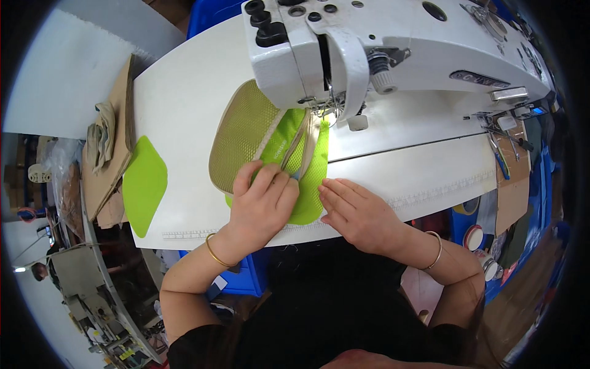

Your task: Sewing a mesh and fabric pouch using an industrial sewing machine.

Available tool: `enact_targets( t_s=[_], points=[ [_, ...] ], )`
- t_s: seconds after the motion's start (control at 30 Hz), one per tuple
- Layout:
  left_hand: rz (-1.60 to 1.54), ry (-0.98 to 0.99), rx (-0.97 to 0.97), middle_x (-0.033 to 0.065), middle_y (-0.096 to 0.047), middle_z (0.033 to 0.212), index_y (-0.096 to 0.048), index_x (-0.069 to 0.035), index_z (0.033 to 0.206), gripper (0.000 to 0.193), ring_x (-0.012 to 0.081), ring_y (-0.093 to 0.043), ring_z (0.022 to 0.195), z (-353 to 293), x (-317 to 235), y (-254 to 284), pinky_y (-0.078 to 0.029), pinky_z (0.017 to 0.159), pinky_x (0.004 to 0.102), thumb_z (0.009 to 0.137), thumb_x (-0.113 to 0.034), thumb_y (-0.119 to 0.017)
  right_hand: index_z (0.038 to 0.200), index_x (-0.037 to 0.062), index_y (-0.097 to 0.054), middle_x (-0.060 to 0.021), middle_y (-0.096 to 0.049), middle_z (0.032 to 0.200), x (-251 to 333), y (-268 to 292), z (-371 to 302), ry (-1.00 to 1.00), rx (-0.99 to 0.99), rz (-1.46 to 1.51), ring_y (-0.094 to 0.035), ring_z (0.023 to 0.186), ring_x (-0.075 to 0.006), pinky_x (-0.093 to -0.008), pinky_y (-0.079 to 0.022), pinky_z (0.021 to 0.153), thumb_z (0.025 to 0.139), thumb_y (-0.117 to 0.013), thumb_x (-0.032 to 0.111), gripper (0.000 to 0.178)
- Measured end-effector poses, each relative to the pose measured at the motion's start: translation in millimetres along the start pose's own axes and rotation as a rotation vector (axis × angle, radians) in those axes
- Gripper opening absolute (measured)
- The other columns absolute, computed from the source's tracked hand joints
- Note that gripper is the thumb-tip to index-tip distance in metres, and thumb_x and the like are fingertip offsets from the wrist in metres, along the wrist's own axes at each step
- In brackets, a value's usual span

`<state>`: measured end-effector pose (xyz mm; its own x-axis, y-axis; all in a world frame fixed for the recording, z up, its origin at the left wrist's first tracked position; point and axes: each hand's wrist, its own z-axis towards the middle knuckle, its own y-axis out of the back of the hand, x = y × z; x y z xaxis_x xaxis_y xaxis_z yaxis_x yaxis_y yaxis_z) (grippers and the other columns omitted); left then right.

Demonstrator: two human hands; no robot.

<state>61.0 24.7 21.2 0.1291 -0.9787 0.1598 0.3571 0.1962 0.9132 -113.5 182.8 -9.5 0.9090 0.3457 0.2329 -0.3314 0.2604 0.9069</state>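
Note:
Under the presser foot of a white sewing machine (350, 67) lies a lime-green fabric piece (314, 203) with beige strips, perhaps a zipper, running along it. A beige mesh panel (243, 126) with a bound edge joins it on the left. My left hand (263, 200) is closed on the green piece near the mesh, its fingers curled and their tips partly hidden. My right hand (359, 215) rests flat at the right edge of the green piece, fingers stretched out and side by side. The needle area is partly covered by the machine head.
A loose lime-green cutout (144, 184) lies on the white table (184, 111) at the left, near upright cardboard (114, 135). A ruler strip (430, 195) runs along the near edge. Pliers (499, 157) lie on cardboard at the right. Blue bins (243, 277) stand below the table.

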Motion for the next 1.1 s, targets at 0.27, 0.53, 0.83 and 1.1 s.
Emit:
enact_targets(
  t_s=[0.27,0.53,0.83,1.1],
  points=[
    [-0.066,0.166,-0.037,0.004,-0.063,0.086,-0.064,-0.001,0.121,0.044,0.0223,-0.059,0.089,11,-16,-2,-0.036,0.106,0.0476,0.077,-0.009,-0.065,0.111,-0.0085,-0.068,-0.0194,-0.069,0.12,0,2,-3,-0.009,-0.007,-0.011,-0.062,0.122,-0.0314,-0.0426,-0.049,0.108,0.09,-0.071,0.019,0.035],
    [0.081,0.059,-0.011,0.0063,-0.061,0.09,-0.069,-0.001,0.104,0.029,0.0228,-0.058,0.096,16,-17,-12,-0.04,0.103,0.0463,0.078,-0.014,-0.062,0.11,-0.0098,-0.068,-0.0199,-0.069,0.119,-1,2,-4,-0.01,-0.01,-0.008,-0.062,0.121,-0.0318,-0.0425,-0.049,0.108,0.089,-0.071,0.019,0.036],
    [-0.029,-0.127,0.061,0.0191,-0.063,0.12,-0.065,0.004,0.099,0.028,0.0329,-0.06,0.115,23,-8,-26,-0.051,0.1,0.044,0.077,-0.013,-0.061,0.104,-0.0143,-0.068,-0.0262,-0.068,0.117,-6,2,-4,0.031,-0.015,0.009,-0.062,0.12,-0.0372,-0.0455,-0.046,0.11,0.093,-0.064,0.019,0.036],
    [-0.1,-0.159,0.019,0.0322,-0.063,0.119,-0.063,0.01,0.097,0.03,0.04,-0.065,0.108,21,-9,-38,-0.054,0.096,0.0443,0.079,-0.013,-0.06,0.102,-0.0087,-0.069,-0.0183,-0.069,0.1,-24,5,1,0.134,-0.05,0.079,-0.066,0.101,-0.0326,-0.0433,-0.053,0.093,0.089,-0.069,0.021,0.033]
  ],
)
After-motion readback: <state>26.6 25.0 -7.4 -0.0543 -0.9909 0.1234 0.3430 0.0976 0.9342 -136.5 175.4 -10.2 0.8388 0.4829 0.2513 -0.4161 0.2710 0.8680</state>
